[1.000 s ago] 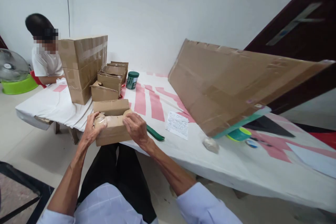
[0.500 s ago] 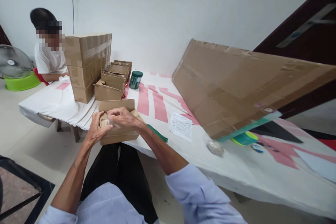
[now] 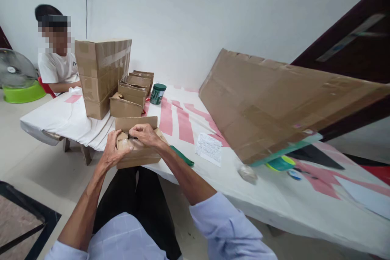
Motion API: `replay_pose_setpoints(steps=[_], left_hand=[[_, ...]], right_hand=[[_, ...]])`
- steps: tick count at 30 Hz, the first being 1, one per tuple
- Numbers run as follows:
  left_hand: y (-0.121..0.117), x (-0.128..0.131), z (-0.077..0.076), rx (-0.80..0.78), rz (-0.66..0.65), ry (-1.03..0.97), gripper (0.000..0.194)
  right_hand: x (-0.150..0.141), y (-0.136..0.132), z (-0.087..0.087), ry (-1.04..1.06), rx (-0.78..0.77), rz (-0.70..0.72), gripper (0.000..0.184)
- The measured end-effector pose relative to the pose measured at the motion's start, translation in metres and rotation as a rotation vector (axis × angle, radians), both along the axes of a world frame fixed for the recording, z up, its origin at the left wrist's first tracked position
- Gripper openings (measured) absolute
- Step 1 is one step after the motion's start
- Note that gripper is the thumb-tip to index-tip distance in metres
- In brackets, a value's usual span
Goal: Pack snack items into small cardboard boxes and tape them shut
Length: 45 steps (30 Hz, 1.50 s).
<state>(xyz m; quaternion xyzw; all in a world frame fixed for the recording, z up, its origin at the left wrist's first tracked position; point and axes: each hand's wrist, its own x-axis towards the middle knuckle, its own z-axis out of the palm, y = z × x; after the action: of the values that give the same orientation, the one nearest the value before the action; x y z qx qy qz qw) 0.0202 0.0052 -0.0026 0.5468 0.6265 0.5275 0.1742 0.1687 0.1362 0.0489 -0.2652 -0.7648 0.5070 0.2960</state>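
A small cardboard box (image 3: 138,159) sits at the table's near edge in front of me, its back flap standing up. My left hand (image 3: 115,150) grips the box at its left side, with the thumb lying across the top. Over the box's top, my right hand (image 3: 143,134) is closed in a pinch; a small dark spot shows by its fingertips, and what they hold is too small to make out. A long green object (image 3: 182,156) lies on the cloth just right of the box, partly behind my right forearm.
Taped boxes (image 3: 103,71) are stacked at the left, beside several opened boxes (image 3: 126,103) and a green-lidded jar (image 3: 157,93). A large cardboard sheet (image 3: 274,101) leans at the right, near a handwritten note (image 3: 209,148) and a tape roll (image 3: 248,173). Another person (image 3: 57,67) sits behind the stack.
My right hand has shifted slightly right, away from the left thumb, and a dark spot now shows between them. The left hand keeps its hold on the box. The other person's head has turned.
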Motion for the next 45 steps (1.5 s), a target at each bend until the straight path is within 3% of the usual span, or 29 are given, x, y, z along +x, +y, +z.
replay_pose_setpoints(steps=[5,10,13,18,22,29,32,34,39,45], left_hand=[[-0.001,-0.002,-0.002,0.01,0.006,0.009,0.08],[0.0,-0.004,-0.002,0.019,0.001,0.023,0.08],[0.0,-0.005,-0.001,0.016,-0.005,0.037,0.082],[-0.001,-0.006,0.0,-0.005,-0.016,0.04,0.084],[-0.002,-0.007,0.001,-0.013,-0.04,0.048,0.087],[-0.004,-0.007,0.004,-0.044,-0.032,0.046,0.084],[-0.004,-0.009,0.003,-0.041,-0.03,0.054,0.085],[-0.003,-0.009,0.002,-0.043,-0.029,0.055,0.086],[-0.004,-0.008,0.003,-0.034,-0.022,0.048,0.085],[-0.005,-0.007,0.004,-0.036,-0.028,0.052,0.085]], right_hand=[[-0.001,0.006,0.002,-0.066,0.02,0.153,0.023],[-0.005,-0.001,0.0,0.036,0.1,0.066,0.017],[-0.005,-0.004,-0.001,-0.004,0.098,0.049,0.018],[-0.005,-0.002,0.006,-0.096,0.011,0.186,0.02],[-0.003,0.0,0.01,-0.01,-0.083,0.156,0.03],[-0.002,-0.022,0.004,0.107,0.095,0.147,0.021],[-0.001,-0.025,-0.001,0.163,0.127,0.081,0.019],[0.0,-0.02,-0.001,0.141,0.078,0.07,0.019],[-0.003,-0.011,0.008,-0.03,-0.032,0.193,0.023],[-0.005,-0.021,0.011,0.075,-0.048,0.115,0.022]])
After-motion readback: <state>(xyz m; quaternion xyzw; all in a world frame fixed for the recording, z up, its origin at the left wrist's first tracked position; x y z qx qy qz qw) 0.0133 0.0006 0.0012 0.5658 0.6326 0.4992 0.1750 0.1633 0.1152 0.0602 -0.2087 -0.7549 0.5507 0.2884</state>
